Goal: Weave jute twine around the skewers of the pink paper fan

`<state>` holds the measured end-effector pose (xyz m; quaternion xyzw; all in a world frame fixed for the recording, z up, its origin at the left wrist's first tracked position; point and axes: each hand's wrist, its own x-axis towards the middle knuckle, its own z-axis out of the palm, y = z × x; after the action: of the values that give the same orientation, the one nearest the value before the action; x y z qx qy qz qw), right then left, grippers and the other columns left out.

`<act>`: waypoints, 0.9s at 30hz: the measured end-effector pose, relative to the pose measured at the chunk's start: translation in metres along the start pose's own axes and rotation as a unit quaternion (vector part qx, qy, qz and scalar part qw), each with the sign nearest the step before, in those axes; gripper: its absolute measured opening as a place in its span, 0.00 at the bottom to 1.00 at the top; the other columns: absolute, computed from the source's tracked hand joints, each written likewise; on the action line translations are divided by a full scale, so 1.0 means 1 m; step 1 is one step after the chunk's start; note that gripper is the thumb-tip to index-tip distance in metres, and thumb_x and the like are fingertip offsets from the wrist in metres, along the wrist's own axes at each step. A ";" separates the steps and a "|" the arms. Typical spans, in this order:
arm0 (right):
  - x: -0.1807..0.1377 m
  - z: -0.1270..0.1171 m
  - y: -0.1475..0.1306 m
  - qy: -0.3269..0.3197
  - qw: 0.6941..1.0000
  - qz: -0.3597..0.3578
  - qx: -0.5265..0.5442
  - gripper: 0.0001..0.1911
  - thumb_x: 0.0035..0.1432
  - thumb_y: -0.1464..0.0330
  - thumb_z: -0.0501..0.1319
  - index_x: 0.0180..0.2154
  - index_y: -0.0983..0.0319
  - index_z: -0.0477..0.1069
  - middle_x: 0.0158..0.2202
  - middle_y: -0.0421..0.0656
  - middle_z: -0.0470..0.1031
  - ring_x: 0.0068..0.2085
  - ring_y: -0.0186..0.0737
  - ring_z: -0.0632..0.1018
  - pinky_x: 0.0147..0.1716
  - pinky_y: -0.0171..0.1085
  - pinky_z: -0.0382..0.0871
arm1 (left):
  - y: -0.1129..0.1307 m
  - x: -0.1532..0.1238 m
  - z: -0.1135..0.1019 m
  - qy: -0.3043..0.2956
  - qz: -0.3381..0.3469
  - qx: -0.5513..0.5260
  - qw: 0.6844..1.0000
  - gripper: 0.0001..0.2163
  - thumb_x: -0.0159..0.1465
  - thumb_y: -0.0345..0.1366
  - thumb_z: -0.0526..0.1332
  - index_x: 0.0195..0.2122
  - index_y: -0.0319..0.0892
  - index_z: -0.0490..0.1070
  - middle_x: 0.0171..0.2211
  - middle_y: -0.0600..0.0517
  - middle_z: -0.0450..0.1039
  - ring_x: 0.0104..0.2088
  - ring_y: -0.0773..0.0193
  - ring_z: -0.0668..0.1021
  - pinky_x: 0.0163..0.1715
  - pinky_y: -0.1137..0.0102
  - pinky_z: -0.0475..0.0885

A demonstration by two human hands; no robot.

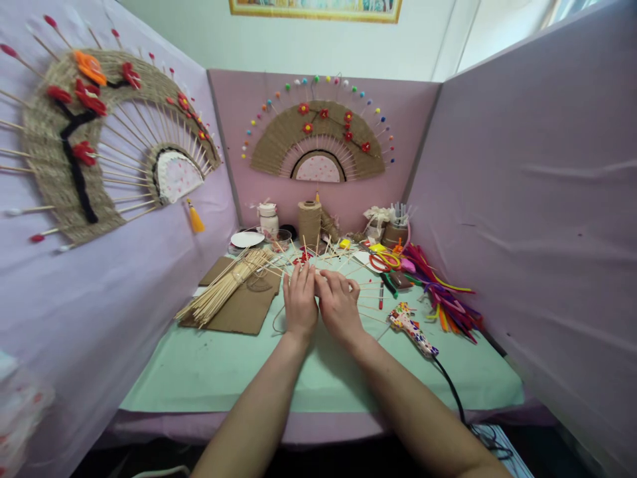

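My left hand [300,300] lies over the middle of a fan frame of thin sticks [367,308], its fingers stretched forward and close together. Beside it, my right hand [339,304] has bent fingers closed on the frame's centre. The fingertips nearly meet, and the hands cover most of that centre. Bamboo sticks spread outward from beneath both hands, and a thin cord [277,321] loops out on the left. Small red pieces [302,257] lie just beyond my left fingertips.
A bundle of sticks [226,285] rests on cardboard [249,315] at left. To the right are a patterned glue gun [413,330] with a black cable, a red marker [381,295], scissors [384,259] and coloured pipe cleaners [450,295]. Behind stands a twine spool [309,224]. Finished fans [269,136] hang on the partitions.
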<state>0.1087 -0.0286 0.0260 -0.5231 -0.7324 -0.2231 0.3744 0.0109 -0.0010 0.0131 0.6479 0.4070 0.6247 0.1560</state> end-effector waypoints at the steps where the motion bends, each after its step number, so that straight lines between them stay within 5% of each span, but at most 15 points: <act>1: -0.001 -0.005 -0.003 0.017 0.999 -0.025 0.016 0.17 0.60 0.72 0.53 0.51 0.58 0.64 0.51 0.48 0.68 0.53 0.43 0.64 0.51 0.45 0.50 | -0.001 0.000 -0.002 0.008 0.002 -0.006 1.000 0.17 0.59 0.31 0.57 0.49 0.49 0.70 0.56 0.48 0.65 0.61 0.56 0.59 0.61 0.55 0.37; 4: -0.010 -0.020 -0.014 0.066 0.979 -0.159 0.113 0.12 0.60 0.73 0.52 0.41 0.55 0.70 0.44 0.43 0.72 0.49 0.39 0.67 0.50 0.44 0.53 | -0.003 0.001 -0.009 0.033 0.008 -0.028 0.999 0.18 0.57 0.33 0.60 0.49 0.47 0.70 0.56 0.47 0.66 0.60 0.55 0.61 0.61 0.57 0.40; 8: -0.020 -0.024 -0.017 0.044 0.923 -0.287 0.254 0.13 0.56 0.74 0.48 0.24 0.59 0.65 0.24 0.40 0.68 0.30 0.35 0.68 0.33 0.37 0.60 | -0.004 0.005 -0.018 0.112 -0.034 -0.143 0.983 0.16 0.58 0.34 0.59 0.48 0.46 0.71 0.55 0.47 0.67 0.58 0.58 0.64 0.61 0.63 0.47; 12: -0.015 -0.010 -0.002 0.019 0.935 -0.164 0.312 0.11 0.50 0.74 0.47 0.19 0.59 0.56 0.17 0.38 0.57 0.22 0.34 0.59 0.24 0.35 0.55 | -0.004 0.015 -0.019 0.167 -0.159 -0.280 0.932 0.10 0.55 0.35 0.64 0.38 0.44 0.74 0.45 0.48 0.73 0.55 0.58 0.68 0.58 0.64 0.54; 14: -0.010 -0.002 0.007 0.006 0.935 -0.067 0.348 0.11 0.50 0.73 0.46 0.18 0.59 0.54 0.17 0.37 0.55 0.21 0.34 0.59 0.23 0.35 0.54 | -0.003 0.020 -0.019 0.178 -0.199 -0.388 0.882 0.09 0.54 0.35 0.64 0.37 0.46 0.72 0.42 0.51 0.74 0.51 0.60 0.71 0.55 0.62 0.60; 17: -0.006 0.007 0.014 -0.042 0.914 0.068 0.397 0.13 0.54 0.70 0.46 0.18 0.59 0.50 0.16 0.35 0.52 0.20 0.31 0.57 0.22 0.33 0.52 | -0.002 0.024 -0.019 0.166 -0.231 -0.512 0.810 0.10 0.53 0.31 0.66 0.35 0.49 0.70 0.39 0.57 0.74 0.44 0.66 0.75 0.51 0.61 0.65; 20: -0.005 0.014 0.014 -0.081 0.893 0.161 0.413 0.19 0.58 0.64 0.49 0.18 0.60 0.49 0.16 0.34 0.49 0.20 0.30 0.56 0.21 0.32 0.50 | -0.002 0.024 -0.021 0.143 -0.268 -0.546 0.780 0.10 0.51 0.28 0.66 0.33 0.46 0.70 0.34 0.58 0.75 0.38 0.69 0.76 0.49 0.62 0.67; 23: -0.006 0.020 0.013 -0.077 0.882 0.204 0.418 0.16 0.60 0.64 0.48 0.21 0.61 0.58 0.19 0.35 0.57 0.23 0.31 0.62 0.25 0.32 0.56 | -0.003 0.022 -0.021 0.115 -0.310 -0.553 0.765 0.11 0.50 0.26 0.67 0.33 0.43 0.71 0.32 0.56 0.75 0.35 0.68 0.77 0.47 0.63 0.69; 25: -0.006 0.025 0.014 -0.063 0.875 0.213 0.430 0.08 0.58 0.67 0.50 0.31 0.61 0.65 0.27 0.39 0.67 0.30 0.34 0.68 0.31 0.33 0.62 | -0.003 0.021 -0.020 0.094 -0.330 -0.561 0.753 0.11 0.50 0.25 0.66 0.34 0.42 0.71 0.31 0.55 0.76 0.34 0.68 0.77 0.45 0.64 0.70; 27: -0.005 0.029 0.015 -0.054 0.862 0.217 0.455 0.11 0.54 0.69 0.54 0.41 0.61 0.65 0.39 0.44 0.69 0.40 0.37 0.71 0.39 0.36 0.64 | -0.002 0.020 -0.018 0.080 -0.341 -0.568 0.745 0.11 0.51 0.24 0.66 0.35 0.41 0.71 0.32 0.54 0.76 0.34 0.68 0.78 0.44 0.65 0.71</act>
<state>0.1143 -0.0054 0.0028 -0.4515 -0.6395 0.2500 0.5699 -0.0089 0.0094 0.0284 0.2056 0.1819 0.6954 0.6641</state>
